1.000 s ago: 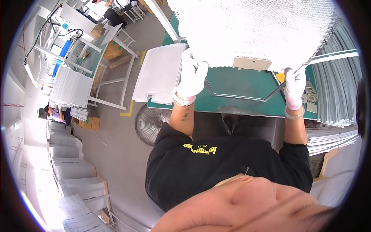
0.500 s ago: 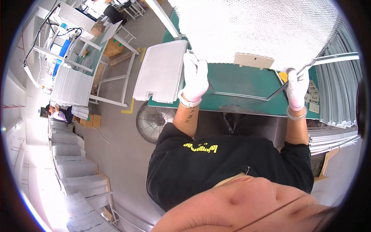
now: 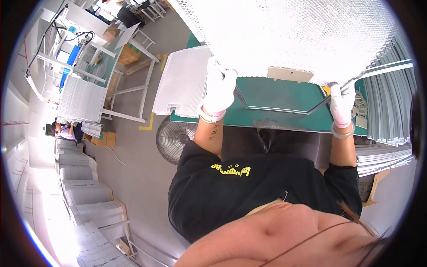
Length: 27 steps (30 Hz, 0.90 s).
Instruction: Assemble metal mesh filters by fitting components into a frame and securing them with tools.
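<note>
A large white mesh sheet (image 3: pixel 284 35) stands raised and tilted over the green-topped table, with a beige plate (image 3: pixel 290 74) at its lower edge. My white-gloved left hand (image 3: pixel 219 91) is closed on the sheet's lower left corner. Gloved in white too, my right hand (image 3: pixel 341 106) pinches the sheet's lower right corner. A thin dark grey frame (image 3: pixel 278 111) rests on the table below the sheet; its right bar runs up to my right hand, and I cannot tell whether those fingers also grip it. The sheet hides the frame's far side.
Flat white mesh panels (image 3: pixel 182 80) lie at the table's left, beside my left hand. Long grey strips (image 3: pixel 389 98) are stacked at the right, with small beige parts (image 3: pixel 361 111) near them. A round floor fan (image 3: pixel 175 140) stands left of my lap. Another person (image 3: pixel 66 130) is far left.
My left hand has moved slightly left and nearer to me. The mesh sheet's left side has shifted left with it and covers more of the view. My right hand has hardly moved.
</note>
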Motion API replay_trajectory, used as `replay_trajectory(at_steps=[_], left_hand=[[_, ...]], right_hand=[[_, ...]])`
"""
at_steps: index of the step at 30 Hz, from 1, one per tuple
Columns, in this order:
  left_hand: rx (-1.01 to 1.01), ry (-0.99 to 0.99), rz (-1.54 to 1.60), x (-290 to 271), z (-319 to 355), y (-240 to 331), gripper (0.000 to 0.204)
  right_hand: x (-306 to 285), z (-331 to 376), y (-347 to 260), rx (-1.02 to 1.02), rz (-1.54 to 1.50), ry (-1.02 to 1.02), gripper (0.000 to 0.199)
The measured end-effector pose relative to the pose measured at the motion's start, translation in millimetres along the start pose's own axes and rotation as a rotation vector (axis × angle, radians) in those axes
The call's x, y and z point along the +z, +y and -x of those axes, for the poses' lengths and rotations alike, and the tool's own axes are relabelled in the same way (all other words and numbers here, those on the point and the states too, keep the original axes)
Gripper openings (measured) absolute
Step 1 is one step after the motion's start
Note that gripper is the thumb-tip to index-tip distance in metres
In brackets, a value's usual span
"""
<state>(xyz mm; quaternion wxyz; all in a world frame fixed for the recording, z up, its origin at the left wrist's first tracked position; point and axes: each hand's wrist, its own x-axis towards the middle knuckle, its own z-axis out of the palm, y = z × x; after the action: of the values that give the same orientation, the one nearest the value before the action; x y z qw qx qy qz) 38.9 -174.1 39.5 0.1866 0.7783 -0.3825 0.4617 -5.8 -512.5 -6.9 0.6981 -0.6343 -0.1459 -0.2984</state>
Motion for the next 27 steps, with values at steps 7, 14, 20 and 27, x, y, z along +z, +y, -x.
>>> replay_trajectory(at_steps=[7, 14, 20, 27], left_hand=[[-0.524, 0.237, 0.671, 5.0, -14.7, 17.9, 0.023], [-0.658, 0.231, 0.92, 6.9, -17.8, 19.1, 0.009], [-0.457, 0.253, 0.596, 27.2, 0.2, 14.5, 0.029], [-0.694, 0.289, 0.688, 50.4, 39.1, 29.9, 0.011]], right_hand=[[-16.8, -2.5, -5.3, 0.037, 0.026, -0.054, 0.021], [13.1, -19.2, -38.0, 0.003, 0.059, 0.19, 0.009], [-4.1, -12.6, -11.1, -0.083, 0.354, 0.236, 0.036], [-3.1, 1.1, 6.4, 0.114, 0.151, -0.018, 0.032]])
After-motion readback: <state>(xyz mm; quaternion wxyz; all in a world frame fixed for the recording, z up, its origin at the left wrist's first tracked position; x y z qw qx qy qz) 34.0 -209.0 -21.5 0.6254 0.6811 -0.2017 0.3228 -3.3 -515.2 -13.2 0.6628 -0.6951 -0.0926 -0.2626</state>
